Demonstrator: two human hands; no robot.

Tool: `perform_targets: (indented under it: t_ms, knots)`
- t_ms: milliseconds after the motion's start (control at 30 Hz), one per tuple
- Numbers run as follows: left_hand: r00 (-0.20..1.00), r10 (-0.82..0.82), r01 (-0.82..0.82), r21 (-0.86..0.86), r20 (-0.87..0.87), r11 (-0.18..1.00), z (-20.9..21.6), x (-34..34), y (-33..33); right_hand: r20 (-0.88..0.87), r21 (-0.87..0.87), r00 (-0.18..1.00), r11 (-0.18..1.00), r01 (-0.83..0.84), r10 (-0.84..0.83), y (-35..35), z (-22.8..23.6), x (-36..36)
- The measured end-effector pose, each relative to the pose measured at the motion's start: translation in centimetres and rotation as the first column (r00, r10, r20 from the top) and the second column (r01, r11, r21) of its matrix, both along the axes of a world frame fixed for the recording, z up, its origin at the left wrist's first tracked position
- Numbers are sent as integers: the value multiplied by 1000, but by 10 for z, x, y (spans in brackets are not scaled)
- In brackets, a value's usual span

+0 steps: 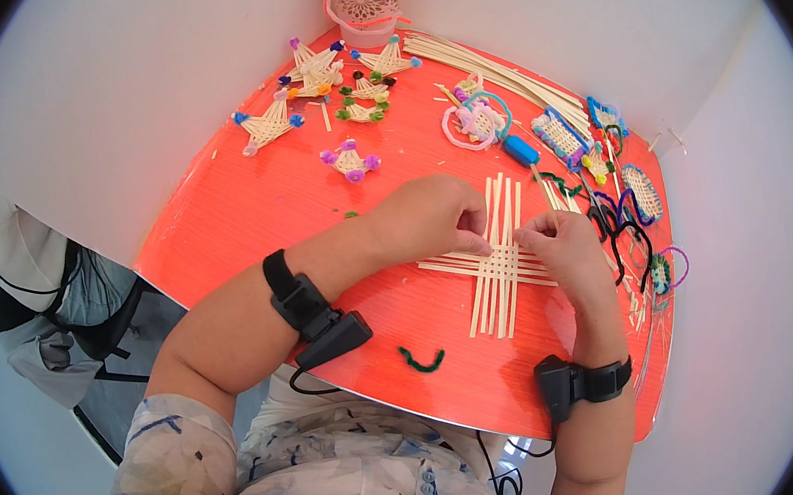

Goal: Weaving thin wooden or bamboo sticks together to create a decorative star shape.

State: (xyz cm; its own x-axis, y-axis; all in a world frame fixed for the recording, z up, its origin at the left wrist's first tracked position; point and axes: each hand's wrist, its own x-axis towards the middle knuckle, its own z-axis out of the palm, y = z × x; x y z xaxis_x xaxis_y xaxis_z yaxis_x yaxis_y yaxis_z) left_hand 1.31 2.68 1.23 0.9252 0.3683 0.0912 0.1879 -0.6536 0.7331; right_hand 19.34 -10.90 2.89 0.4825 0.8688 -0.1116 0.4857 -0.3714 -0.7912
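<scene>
A cross-shaped weave of flat, pale bamboo strips [489, 298] lies on the red table, its strips interlaced in the middle with long loose ends. My left hand [432, 217] comes over it from the left, with curled fingers and the thumb pinching at the upper left of the woven part. Opposite it, my right hand [567, 248] pinches with thumb and forefinger at the upper right. Both hands seem closed on strips of the weave, though their fingers partly hide the grip. A short dark green pipe cleaner [422, 360] lies curved near the table's front edge.
Several small woven stars [272, 126] with coloured tips lie at the back left. A pink basket [367, 23] stands in the far corner beside loose strips [494, 71]. Scissors [597, 214], a blue-handled tool [520, 151] and dark pipe cleaners [644, 243] are right of the weave.
</scene>
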Motion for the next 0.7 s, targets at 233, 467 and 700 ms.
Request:
perform_targets:
  t_ms: [233,467,700]
  knots:
    - [840,405,-134,-585,362,800,-4,-1,15,-211,103,966,979,175,-150,-10,30,13]
    - [860,210,306,-800,465,516,-7,4,-5,-472,243,865,918,313,-170,-11,29,12]
    - [946,226,7,-716,230,698,1,4,-13,-409,221,904,947,233,-127,-3,14,-3]
